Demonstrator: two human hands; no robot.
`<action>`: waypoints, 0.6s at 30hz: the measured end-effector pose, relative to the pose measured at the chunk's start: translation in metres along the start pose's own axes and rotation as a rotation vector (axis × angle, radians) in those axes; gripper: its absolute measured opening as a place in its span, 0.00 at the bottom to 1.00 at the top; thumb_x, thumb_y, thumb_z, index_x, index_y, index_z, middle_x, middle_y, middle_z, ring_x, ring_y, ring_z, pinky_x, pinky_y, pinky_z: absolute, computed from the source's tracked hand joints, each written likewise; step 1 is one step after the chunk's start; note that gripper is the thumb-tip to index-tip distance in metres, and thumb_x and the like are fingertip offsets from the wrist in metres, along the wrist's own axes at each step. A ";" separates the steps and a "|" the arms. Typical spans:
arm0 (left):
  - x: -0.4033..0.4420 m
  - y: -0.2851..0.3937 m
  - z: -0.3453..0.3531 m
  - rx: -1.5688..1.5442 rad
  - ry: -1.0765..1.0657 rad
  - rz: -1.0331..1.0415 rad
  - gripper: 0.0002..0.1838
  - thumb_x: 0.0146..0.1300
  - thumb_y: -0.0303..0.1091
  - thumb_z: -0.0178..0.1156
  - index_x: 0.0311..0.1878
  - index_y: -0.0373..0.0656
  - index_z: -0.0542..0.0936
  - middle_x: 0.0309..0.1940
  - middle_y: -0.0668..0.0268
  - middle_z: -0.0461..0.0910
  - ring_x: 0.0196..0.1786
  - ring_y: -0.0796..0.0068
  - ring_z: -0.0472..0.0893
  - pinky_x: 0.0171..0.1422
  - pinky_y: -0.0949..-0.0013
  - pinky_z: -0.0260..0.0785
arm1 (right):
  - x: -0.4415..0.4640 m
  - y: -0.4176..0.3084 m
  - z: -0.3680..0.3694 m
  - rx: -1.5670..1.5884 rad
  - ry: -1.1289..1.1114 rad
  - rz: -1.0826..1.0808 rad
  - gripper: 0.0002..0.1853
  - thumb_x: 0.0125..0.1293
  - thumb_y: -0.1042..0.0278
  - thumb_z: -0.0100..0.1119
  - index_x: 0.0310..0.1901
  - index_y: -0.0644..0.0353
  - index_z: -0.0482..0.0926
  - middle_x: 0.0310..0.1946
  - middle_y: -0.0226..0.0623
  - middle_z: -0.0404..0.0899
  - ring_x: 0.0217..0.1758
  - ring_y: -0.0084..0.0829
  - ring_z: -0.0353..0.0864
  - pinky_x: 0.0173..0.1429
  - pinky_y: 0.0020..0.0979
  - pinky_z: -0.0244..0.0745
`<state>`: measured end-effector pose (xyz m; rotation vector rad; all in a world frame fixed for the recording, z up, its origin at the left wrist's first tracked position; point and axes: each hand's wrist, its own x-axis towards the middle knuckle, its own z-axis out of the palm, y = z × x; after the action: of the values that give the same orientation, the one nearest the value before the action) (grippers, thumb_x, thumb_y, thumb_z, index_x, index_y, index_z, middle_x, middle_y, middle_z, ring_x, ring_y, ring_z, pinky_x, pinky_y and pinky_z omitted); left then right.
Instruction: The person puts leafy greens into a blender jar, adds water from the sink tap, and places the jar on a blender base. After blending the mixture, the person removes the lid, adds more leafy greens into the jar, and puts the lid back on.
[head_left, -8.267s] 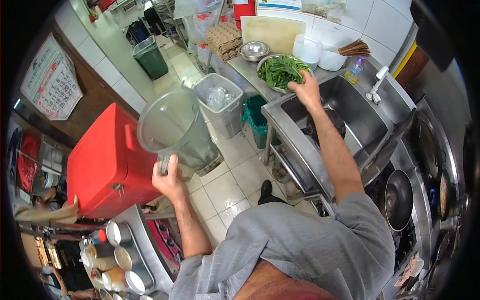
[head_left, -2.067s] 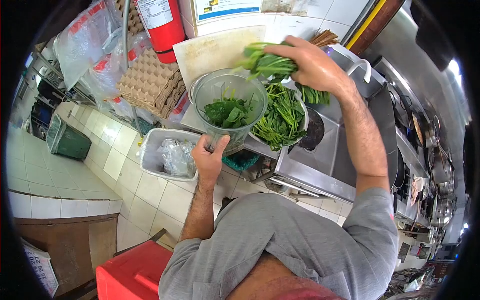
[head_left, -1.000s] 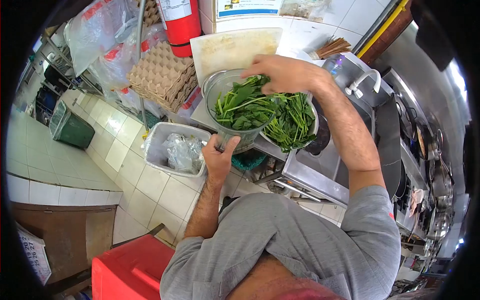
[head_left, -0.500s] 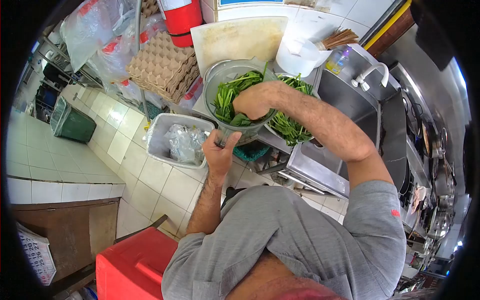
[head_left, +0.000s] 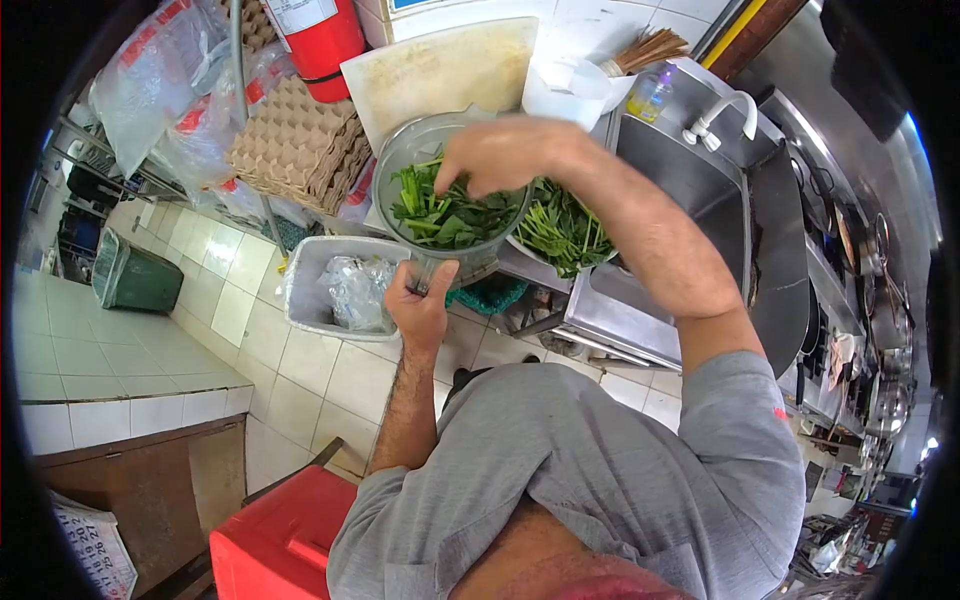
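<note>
My left hand (head_left: 418,300) is wrapped round the handle of a large clear jug (head_left: 384,190), holding it from the near side. Cut leafy greens (head_left: 440,218), with stems and broad leaves, fill much of the jug. Above them is my right hand (head_left: 505,158), slightly blurred, its fingers curved down and apart, with the fingertips at the leaves and nothing visibly gripped. To the right, partly under my right forearm, a white bowl (head_left: 600,262) holds more greens (head_left: 560,230).
A steel sink (head_left: 665,175) with a white faucet (head_left: 720,120) lies right. Behind the jug stand a cutting board (head_left: 440,75) and white container (head_left: 565,90). Egg trays (head_left: 295,140), a lined bin (head_left: 300,290) and a fire extinguisher (head_left: 325,50) are left; a red box (head_left: 275,530) is low left.
My right hand has risen from deep among the greens and opened, leaving them lower and looser in the jug. The view has shifted slightly; my left hand keeps its hold on the handle.
</note>
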<state>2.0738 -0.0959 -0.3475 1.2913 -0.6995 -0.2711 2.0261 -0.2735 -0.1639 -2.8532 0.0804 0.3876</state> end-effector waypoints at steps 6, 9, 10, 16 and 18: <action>0.001 0.006 0.003 -0.056 -0.002 -0.017 0.13 0.53 0.31 0.69 0.25 0.39 0.72 0.20 0.75 0.74 0.25 0.87 0.66 0.30 0.79 0.61 | -0.074 0.046 0.003 0.301 0.557 0.415 0.12 0.57 0.67 0.58 0.42 0.60 0.80 0.28 0.36 0.80 0.31 0.26 0.77 0.38 0.29 0.72; 0.003 0.013 0.007 -0.077 0.006 -0.034 0.12 0.53 0.31 0.69 0.26 0.39 0.73 0.21 0.75 0.75 0.25 0.87 0.67 0.30 0.79 0.62 | -0.074 0.084 0.082 0.240 0.408 0.702 0.21 0.51 0.52 0.65 0.40 0.61 0.79 0.34 0.46 0.80 0.37 0.38 0.80 0.44 0.36 0.73; 0.004 0.015 0.009 -0.084 0.005 -0.019 0.12 0.53 0.31 0.69 0.26 0.39 0.74 0.21 0.75 0.75 0.25 0.87 0.67 0.29 0.79 0.62 | -0.069 0.083 0.110 0.244 0.372 0.744 0.25 0.51 0.52 0.64 0.46 0.63 0.77 0.43 0.48 0.79 0.47 0.43 0.79 0.53 0.37 0.73; 0.003 0.013 0.011 -0.089 -0.005 -0.040 0.12 0.53 0.31 0.69 0.26 0.40 0.74 0.21 0.75 0.75 0.24 0.88 0.67 0.28 0.80 0.60 | -0.030 0.073 0.183 0.324 0.169 0.939 0.44 0.50 0.50 0.67 0.64 0.57 0.57 0.46 0.56 0.75 0.52 0.49 0.75 0.56 0.42 0.71; 0.003 0.012 0.011 -0.078 0.000 -0.041 0.12 0.53 0.31 0.69 0.26 0.40 0.74 0.20 0.75 0.74 0.24 0.88 0.66 0.28 0.80 0.60 | -0.027 0.076 0.192 0.257 0.171 0.949 0.47 0.50 0.51 0.68 0.66 0.59 0.52 0.44 0.57 0.76 0.51 0.51 0.75 0.56 0.41 0.71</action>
<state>2.0668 -0.1025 -0.3344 1.2323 -0.6566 -0.3290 1.9441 -0.2956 -0.3538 -2.3968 1.4146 0.2628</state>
